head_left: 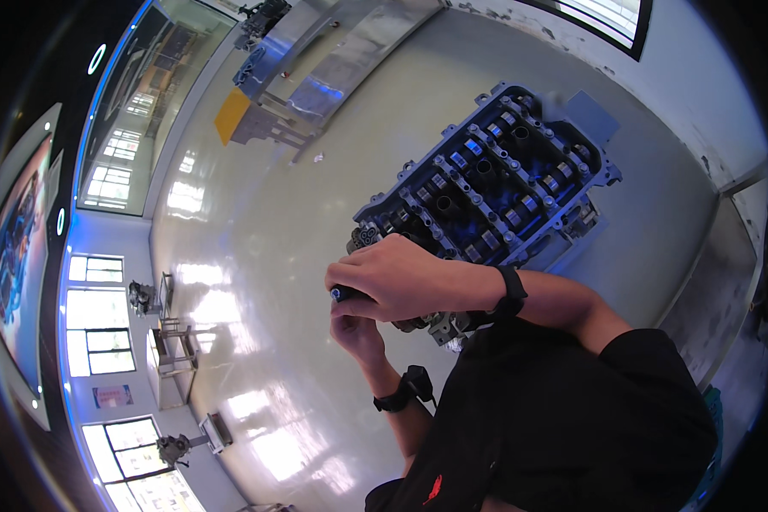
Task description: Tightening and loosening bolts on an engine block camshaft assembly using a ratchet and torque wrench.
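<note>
A dark engine cylinder head [485, 200] with its cover off shows rows of shiny camshaft lobes. At its near left end, my right hand [405, 277] is closed round a small black cylindrical piece [341, 293] with a bluish-white end. Only the tip of that piece shows between the fingers, so its exact kind is hidden. Just below, my left hand [358, 337] has its fingers bent up against the right hand and the underside of the piece. Whether the left fingers also grip it cannot be made out. Both wrists wear black bands.
Past the engine's far left stands a metal bench [350, 68] with a yellow-ended stand [232, 117] beside it. Other engine units [172, 449] on stands line the windowed wall at left. A wall and a metal-framed opening [747, 205] lie at right.
</note>
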Action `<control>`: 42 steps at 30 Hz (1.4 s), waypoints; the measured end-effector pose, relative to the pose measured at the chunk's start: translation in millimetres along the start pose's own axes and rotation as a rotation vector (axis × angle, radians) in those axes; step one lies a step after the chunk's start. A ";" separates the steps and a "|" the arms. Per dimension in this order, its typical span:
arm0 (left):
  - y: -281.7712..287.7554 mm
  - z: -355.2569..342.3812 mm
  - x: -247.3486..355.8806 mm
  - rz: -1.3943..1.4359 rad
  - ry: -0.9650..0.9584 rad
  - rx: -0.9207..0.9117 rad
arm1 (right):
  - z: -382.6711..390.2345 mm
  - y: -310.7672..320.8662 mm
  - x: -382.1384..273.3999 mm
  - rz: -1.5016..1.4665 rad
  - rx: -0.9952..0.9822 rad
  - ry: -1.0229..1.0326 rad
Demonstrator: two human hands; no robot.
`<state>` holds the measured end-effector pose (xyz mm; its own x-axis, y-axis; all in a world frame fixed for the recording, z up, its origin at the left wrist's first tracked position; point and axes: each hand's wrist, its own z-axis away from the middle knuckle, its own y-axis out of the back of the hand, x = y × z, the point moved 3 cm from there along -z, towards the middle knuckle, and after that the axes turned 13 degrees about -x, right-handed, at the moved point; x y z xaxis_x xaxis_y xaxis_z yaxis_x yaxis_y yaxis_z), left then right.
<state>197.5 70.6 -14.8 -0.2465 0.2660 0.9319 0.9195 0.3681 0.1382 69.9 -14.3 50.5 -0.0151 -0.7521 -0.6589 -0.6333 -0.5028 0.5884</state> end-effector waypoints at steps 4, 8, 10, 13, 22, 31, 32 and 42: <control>0.6 3.6 -13.5 -0.075 0.155 -0.111 | 3.3 13.8 -0.8 0.041 0.051 0.087; -4.8 8.7 -17.6 -0.103 0.195 -0.130 | 7.5 17.8 0.7 -0.012 0.040 0.157; -7.5 7.3 -16.4 -0.064 0.121 -0.120 | 8.2 14.1 6.0 -0.041 0.031 0.160; -7.2 7.5 -16.7 -0.075 0.119 -0.129 | 8.2 13.4 8.8 -0.102 -0.003 0.144; -4.9 3.8 -15.4 -0.210 0.037 -0.142 | 4.1 8.9 7.8 -0.089 0.013 0.088; 0.8 2.3 -18.5 -0.273 0.044 -0.164 | -1.5 6.7 5.7 -0.046 0.016 0.052; 2.2 1.7 -18.2 -0.273 0.046 -0.160 | -1.5 5.9 5.0 -0.025 0.023 0.039; -0.4 -7.2 -10.1 -0.223 0.013 -0.204 | 0.4 0.7 -0.7 0.045 0.089 -0.011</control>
<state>201.8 61.4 -21.9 -0.4471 0.1870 0.8747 0.8857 0.2292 0.4037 69.2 -13.9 51.2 -0.0532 -0.7685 -0.6377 -0.6983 -0.4279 0.5739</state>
